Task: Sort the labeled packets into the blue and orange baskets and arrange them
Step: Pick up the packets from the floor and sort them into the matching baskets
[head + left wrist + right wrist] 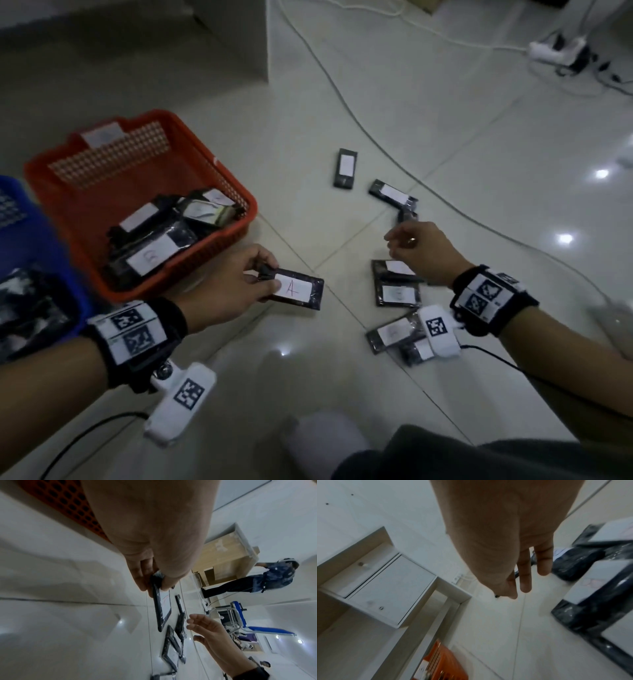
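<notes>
Head view is showing the left hand (236, 287) pinching one end of a black packet labelled A (297, 288), holding it above the tiled floor (308, 359) just beside the orange basket (219, 171). That basket is holding several labelled packets, and the blue basket (44, 240) is sitting left of it. Fingers relaxed and holding nothing, the right hand (423, 248) is hovering over loose packets (397, 287) lying on the floor.

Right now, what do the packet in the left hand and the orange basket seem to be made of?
Packet: probably glossy dark plastic film; it glints and looks crinkled. A matte white label, likely paper, carries a red "A".
Orange basket: looks like rigid moulded plastic, one even colour, with a grid of small holes in its walls.
The left hand pinches the packet's end.
</notes>
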